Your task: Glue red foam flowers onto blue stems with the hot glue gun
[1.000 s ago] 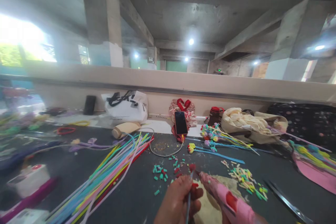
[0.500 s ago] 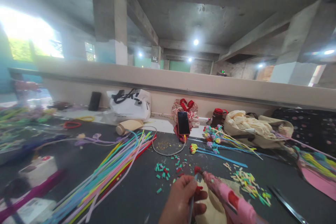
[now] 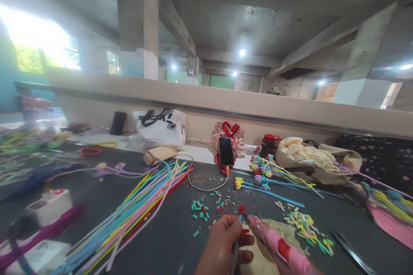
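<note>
My left hand (image 3: 221,242) is closed around a thin blue-grey stem (image 3: 235,254), held nearly upright. At the stem's top sits a small red fuzzy piece (image 3: 241,209). More red shows between my fingers, partly hidden. From the right, a pink hot glue gun (image 3: 274,240) points its dark nozzle just under the red piece, touching or very near the stem. My right hand (image 3: 284,268) grips the glue gun at the bottom edge, mostly hidden behind its body. Beneath both hands lies a beige sheet (image 3: 258,254).
Long coloured pipe cleaners (image 3: 135,219) lie to the left. Short cut pieces (image 3: 200,210) are scattered ahead, with another pile (image 3: 309,227) at right beside metal scissors or tweezers (image 3: 351,251). A phone (image 3: 226,151) leans on a patterned bag; finished-looking stems (image 3: 267,176) lie behind.
The glue gun has shifted slightly left and down, its nozzle now lower against the red piece. My left hand keeps its hold on the stem. The view has moved slightly.
</note>
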Demonstrator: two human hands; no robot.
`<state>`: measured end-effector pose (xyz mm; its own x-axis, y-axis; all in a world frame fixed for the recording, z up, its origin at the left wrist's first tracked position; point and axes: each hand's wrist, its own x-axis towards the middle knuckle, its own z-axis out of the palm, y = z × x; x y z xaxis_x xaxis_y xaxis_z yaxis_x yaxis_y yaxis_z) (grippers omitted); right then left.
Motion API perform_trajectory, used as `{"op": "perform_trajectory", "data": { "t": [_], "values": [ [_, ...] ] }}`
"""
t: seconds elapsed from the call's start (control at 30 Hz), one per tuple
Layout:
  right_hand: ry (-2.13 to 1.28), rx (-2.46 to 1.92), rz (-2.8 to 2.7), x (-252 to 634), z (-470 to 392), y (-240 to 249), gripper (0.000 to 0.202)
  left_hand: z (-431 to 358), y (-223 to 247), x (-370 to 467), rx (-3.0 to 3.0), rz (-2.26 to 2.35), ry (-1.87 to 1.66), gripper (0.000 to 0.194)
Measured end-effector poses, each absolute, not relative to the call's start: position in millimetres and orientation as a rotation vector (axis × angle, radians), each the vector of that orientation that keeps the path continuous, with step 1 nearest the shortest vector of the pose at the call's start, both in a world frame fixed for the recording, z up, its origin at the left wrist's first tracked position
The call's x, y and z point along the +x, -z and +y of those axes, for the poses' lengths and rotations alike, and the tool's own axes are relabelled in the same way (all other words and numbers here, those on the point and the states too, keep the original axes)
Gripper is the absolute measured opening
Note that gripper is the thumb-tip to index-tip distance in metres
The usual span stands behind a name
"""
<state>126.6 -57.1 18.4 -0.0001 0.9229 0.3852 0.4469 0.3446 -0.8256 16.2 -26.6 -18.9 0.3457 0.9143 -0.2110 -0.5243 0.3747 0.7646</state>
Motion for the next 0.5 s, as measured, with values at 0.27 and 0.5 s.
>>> {"op": "perform_trajectory", "data": {
  "t": [0.27,0.5],
  "values": [
    [-0.585,-1.255,-1.615,133.4,-58.8,-16.3,0.022,-28.6,15.6,15.6,0.658,0.712,-1.035,0.031],
    [-0.582,-1.250,-1.627,131.0,-63.7,-21.7,0.024,-27.9,17.2,15.1,0.706,0.719,-1.042,0.033]
  ]
}}
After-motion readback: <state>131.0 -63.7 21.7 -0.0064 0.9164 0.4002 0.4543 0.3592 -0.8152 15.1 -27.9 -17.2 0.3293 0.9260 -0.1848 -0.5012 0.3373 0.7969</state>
